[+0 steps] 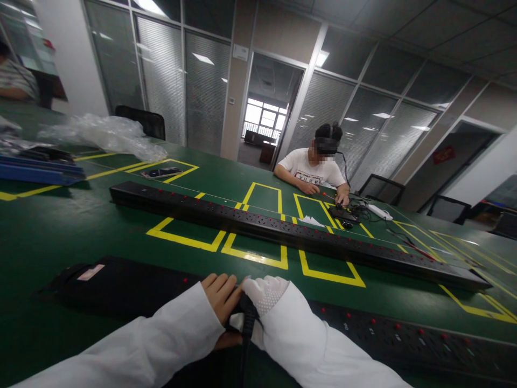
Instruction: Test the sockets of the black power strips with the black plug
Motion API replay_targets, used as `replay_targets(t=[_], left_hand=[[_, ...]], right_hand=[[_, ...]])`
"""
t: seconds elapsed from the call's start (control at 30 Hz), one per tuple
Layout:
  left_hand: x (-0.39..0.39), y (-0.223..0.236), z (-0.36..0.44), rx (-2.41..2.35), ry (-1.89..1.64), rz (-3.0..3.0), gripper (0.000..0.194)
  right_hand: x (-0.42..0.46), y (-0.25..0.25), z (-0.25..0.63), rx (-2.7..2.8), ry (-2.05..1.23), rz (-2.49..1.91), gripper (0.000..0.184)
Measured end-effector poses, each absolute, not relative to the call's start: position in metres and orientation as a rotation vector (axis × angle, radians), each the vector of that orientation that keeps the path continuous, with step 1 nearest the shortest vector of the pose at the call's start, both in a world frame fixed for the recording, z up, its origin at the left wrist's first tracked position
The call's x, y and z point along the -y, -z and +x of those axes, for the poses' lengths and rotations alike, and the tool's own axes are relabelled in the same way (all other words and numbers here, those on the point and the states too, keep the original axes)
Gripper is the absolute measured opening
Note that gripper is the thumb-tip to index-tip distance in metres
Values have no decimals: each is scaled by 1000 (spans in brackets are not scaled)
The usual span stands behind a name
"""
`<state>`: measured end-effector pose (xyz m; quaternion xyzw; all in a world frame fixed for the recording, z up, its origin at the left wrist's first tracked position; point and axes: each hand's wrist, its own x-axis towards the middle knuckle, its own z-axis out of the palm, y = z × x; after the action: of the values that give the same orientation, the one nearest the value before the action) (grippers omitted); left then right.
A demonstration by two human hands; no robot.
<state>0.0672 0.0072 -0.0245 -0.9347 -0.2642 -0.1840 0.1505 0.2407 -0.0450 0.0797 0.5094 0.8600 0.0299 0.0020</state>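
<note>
A long black power strip (121,285) with red switches lies across the near edge of the green table (52,226). My left hand (221,299), bare, lies on the strip with its fingers curled over it. My right hand (264,296), in a white dotted glove, presses against the left one and closes round a black plug with a cable (247,323) that hangs down toward me. Both arms wear white sleeves.
A second long black power strip (283,229) lies across the table's middle over yellow marked boxes. A person in a white shirt (311,170) works with cables at the far side. Clear plastic wrap (105,134) and blue trays (38,170) sit at the left.
</note>
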Motion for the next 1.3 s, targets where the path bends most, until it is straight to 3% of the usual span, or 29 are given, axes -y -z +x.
replay_targets(t=[0.3, 0.7, 0.87, 1.03, 1.3], left_hand=[[-8, 27, 68, 761, 535, -2668, 77], [-7, 26, 69, 766, 583, -2659, 73], [-7, 25, 68, 744, 588, -2648, 62], [-8, 26, 68, 751, 556, -2652, 74], [-6, 22, 69, 780, 500, -2660, 73]], right_hand=[[55, -86, 241, -2740, -50, 1568, 32], [58, -84, 243, -2734, -28, 1658, 31], [57, -81, 242, -2736, -31, 1683, 32], [57, -77, 243, -2720, -41, 1722, 32], [55, -74, 245, -2721, -30, 1734, 32]])
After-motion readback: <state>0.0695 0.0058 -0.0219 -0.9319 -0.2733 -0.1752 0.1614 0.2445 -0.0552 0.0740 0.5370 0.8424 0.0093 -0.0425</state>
